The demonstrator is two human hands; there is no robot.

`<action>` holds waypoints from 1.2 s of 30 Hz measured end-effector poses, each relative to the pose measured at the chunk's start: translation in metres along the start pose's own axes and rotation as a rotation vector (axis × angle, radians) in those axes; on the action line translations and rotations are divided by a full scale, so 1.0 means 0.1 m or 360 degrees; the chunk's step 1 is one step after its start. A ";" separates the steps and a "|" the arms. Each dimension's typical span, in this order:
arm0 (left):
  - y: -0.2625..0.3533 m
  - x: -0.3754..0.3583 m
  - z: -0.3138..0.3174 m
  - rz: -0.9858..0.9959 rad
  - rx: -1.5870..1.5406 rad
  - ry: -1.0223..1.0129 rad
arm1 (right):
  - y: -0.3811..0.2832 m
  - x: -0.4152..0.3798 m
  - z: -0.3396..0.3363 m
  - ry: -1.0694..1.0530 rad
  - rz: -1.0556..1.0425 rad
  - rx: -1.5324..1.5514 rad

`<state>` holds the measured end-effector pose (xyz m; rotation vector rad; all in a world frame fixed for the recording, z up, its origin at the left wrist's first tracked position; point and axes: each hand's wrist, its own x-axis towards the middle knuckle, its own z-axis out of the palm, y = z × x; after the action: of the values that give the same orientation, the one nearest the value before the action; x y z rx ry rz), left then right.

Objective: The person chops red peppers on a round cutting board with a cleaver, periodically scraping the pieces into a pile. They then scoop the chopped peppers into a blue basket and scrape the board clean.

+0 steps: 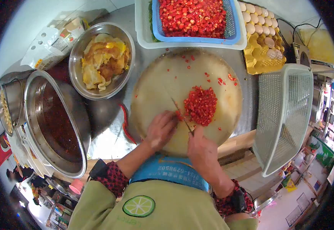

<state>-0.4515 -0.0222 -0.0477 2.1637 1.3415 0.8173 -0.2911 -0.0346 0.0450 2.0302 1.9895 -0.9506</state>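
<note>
A: Shiny metal surface (105, 147), round cutting board (157, 84) on it. What stands around the board?

B: Beyond it, a blue basket (199, 39) of chopped red pieces, inside a pale tray (197, 46). Beyond and left, a steel bowl (77, 63) of browned food. Beyond and right, a part-filled egg carton (257, 63). Right, a pale mesh basket (270, 96).

A: Left hand (161, 130)?

B: Over the board, fingers bunched narrow, pinning red chili (179, 115); how much lies beneath, cannot tell.

A: Right hand (204, 151)?

B: At the board's near edge, fingers closed round the knife (186, 122), handle hidden. Blade slants over the board.

A: Cut pieces?

B: Chopped pile (201, 105) on the board, right of its middle. Whole chilies (126, 132) just left of the board.
</note>
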 end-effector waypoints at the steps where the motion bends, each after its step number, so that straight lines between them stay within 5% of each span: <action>1: 0.00 0.04 0.00 0.0005 -0.0007 0.0021 | 0.02 0.01 0.04 -0.0002 -0.0059 -0.0076; 13: -0.03 0.00 0.02 -0.0045 -0.0047 0.0018 | -0.07 -0.01 -0.07 -0.0170 -0.0057 -0.0081; 22: 0.04 0.07 -0.03 -0.0052 -0.0050 0.0047 | -0.09 0.08 -0.11 0.0052 -0.0047 0.0203; 29: 0.01 0.04 0.00 -0.0075 -0.0104 0.0019 | -0.10 0.01 0.01 -0.0158 0.0034 0.0078; 36: 0.02 0.08 0.00 -0.0017 -0.0055 0.0104 | -0.11 0.15 -0.10 0.0031 0.0101 0.0261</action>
<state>-0.4475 -0.0155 -0.0447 2.1184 1.3600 0.9078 -0.2989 -0.0156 0.0489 2.1804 1.9014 -1.1183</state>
